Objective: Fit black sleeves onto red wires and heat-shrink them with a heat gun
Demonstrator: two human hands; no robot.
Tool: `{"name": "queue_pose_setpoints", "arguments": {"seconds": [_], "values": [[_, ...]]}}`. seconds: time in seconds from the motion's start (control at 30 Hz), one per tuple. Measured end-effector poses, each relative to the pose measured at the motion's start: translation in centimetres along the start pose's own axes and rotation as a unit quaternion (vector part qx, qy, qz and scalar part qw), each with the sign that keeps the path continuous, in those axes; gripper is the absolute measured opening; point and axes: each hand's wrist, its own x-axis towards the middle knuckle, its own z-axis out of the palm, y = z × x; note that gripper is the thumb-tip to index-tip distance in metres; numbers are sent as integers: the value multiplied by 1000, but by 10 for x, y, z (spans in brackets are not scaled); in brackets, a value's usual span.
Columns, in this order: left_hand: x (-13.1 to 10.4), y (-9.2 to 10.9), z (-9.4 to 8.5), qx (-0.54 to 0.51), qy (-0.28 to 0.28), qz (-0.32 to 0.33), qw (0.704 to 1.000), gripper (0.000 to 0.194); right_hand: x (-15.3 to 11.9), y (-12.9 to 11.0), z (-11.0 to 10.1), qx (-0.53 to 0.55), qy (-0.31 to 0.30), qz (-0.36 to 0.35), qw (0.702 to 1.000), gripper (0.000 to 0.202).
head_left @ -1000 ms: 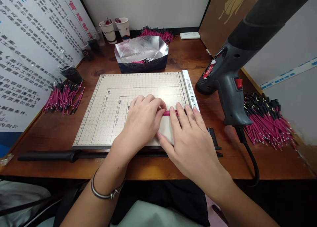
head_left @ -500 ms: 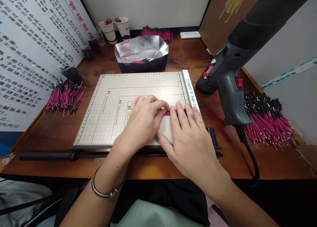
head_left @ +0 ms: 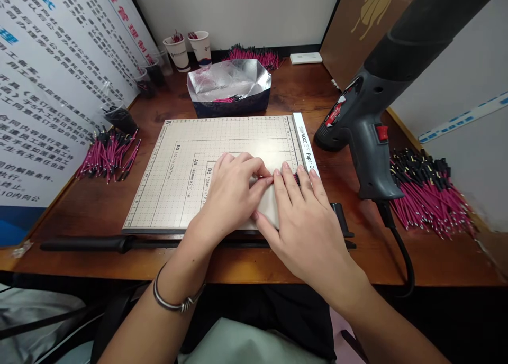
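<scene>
A paper cutter [head_left: 159,194] with a printed grid lies in front of me. Over its right half, my left hand [head_left: 236,187] is closed, thumb and forefinger pinched on pink wires that are almost wholly covered by the fingers. My right hand [head_left: 304,216] lies flat beside it, fingers stretched out over the wires near the cutter's white edge strip [head_left: 305,142]. Dark wire ends [head_left: 296,179] peek out between the right fingers. The left fingertips meet the right forefinger. How many wires lie there is hidden.
The cutter's black handle [head_left: 87,244] runs along the desk's front. A heat gun [head_left: 367,131] stands at right, beside a pile of pink wires [head_left: 432,194]. Another wire pile [head_left: 109,155] lies left. Behind the cutter sits a silver-lined box [head_left: 230,107]; paper cups [head_left: 177,56] stand further back.
My left thumb and forefinger have closed together nearer the right forefinger, covering the pink wire strip that showed between the hands. My right hand stays flat. The view has shifted slightly.
</scene>
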Motion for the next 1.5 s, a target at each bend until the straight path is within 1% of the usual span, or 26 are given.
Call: {"name": "queue_pose_setpoints", "arguments": {"seconds": [0.13, 0.23, 0.3, 0.37, 0.47, 0.57, 0.63, 0.7, 0.77, 0.87, 0.93, 1.0, 1.07, 1.17, 1.33, 1.43, 1.5], "values": [[0, 0, 2, 3, 2, 2, 1000, 14, -1, 3, -1, 5, -17, -8, 1000, 70], [1, 0, 2, 3, 18, 12, 1000, 14, -2, 5, -1, 7, -19, -14, 1000, 71], [0, 0, 0, 2, 23, 18, 1000, 13, -2, 5, -1, 5, -18, -17, 1000, 71], [-1, -1, -3, -9, 16, 20, 1000, 13, -2, 5, 0, 0, -16, -19, 1000, 71], [-3, -5, -8, -34, 13, 2, 999, 12, -2, 4, 1, -5, -9, -21, 1000, 71], [-3, -9, -11, -34, 17, -23, 999, 5, -2, 4, 1, -8, 0, -17, 1000, 71], [-3, -11, -11, -23, 11, -26, 999, 6, -1, 4, 0, -10, 4, -18, 1000, 71], [-7, -9, -13, -9, 9, -14, 1000, 8, -1, 4, 0, -13, 6, -18, 1000, 71], [-17, -5, -16, 19, 16, 14, 1000, 16, -1, 4, 0, -13, 6, -16, 1000, 71], [-38, 3, -20, 91, 35, 63, 993, 36, -1, 4, 1, -7, 7, -13, 1000, 69], [-51, 6, -18, 134, 25, 73, 988, 49, -2, 3, 1, -3, 5, -10, 1000, 68], [-57, 9, -12, 170, 12, 65, 983, 56, -3, 3, 2, 0, -1, -8, 1000, 66], [-59, 10, -4, 195, 16, 49, 980, 57, -3, 3, 2, 2, -7, -5, 1000, 64], [-58, 12, 5, 204, 18, 36, 978, 61, -4, 3, 3, 6, -16, -2, 1000, 64], [-59, 12, 6, 201, 1, 34, 979, 67, -5, 3, 1, 17, -46, 8, 999, 65], [-62, 9, 6, 192, 7, 36, 981, 69, -5, 3, 1, 31, -63, 8, 998, 67], [-63, 7, 7, 182, 14, 34, 983, 72, -5, 3, 1, 36, -62, 10, 997, 70]]}}
